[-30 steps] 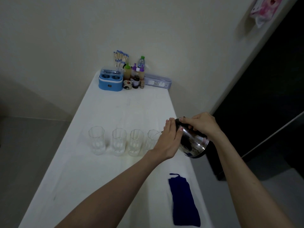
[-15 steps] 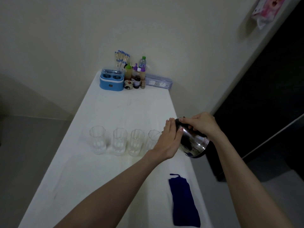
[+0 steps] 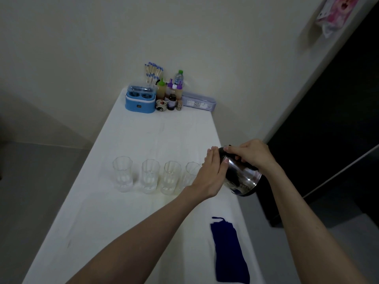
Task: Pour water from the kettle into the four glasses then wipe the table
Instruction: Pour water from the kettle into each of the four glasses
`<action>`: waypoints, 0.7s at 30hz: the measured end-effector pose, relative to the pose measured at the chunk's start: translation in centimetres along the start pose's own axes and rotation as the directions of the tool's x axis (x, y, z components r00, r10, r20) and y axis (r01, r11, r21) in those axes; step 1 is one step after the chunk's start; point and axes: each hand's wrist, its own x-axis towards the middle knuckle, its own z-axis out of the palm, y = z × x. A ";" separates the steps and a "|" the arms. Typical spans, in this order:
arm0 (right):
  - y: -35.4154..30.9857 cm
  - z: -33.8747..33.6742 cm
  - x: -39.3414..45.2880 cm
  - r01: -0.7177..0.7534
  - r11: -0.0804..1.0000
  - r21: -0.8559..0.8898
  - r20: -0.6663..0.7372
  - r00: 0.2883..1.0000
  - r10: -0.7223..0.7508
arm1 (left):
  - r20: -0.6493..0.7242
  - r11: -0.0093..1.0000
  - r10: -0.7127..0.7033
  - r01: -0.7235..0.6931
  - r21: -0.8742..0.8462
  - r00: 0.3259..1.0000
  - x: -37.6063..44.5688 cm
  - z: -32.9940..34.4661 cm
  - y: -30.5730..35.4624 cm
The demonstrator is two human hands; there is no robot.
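Two hands (image 3: 229,169) tilt the kettle (image 3: 241,177); no writing is legible.

The table (image 3: 131,144), running from the lower left up to the centre of the frame, is plain white with no pattern. Across the middle stand four glasses (image 3: 122,174), clear and colourless. To their right, the kettle (image 3: 242,178) is shiny silver steel with a black lid and base — dark reflections mottle its side. At the lower right lies a cloth (image 3: 228,253) of solid deep blue. At the upper centre, a bright blue box (image 3: 140,102) has a white band, the bottles (image 3: 171,93) show amber and dark brown contents under green, purple and white caps, and the sticks (image 3: 152,71) are pale with blue tips. A long case (image 3: 198,101) beside them is pale lilac. The wall (image 3: 82,37) is plain cream — a pink packet (image 3: 336,11) hangs at the upper right.
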 end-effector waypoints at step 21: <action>-0.2 1.0 0.3 0.010 1.000 -0.014 0.024 1.000 -0.010 | -0.010 0.999 0.012 -0.012 -0.030 1.000 0.3 0.0 -1.6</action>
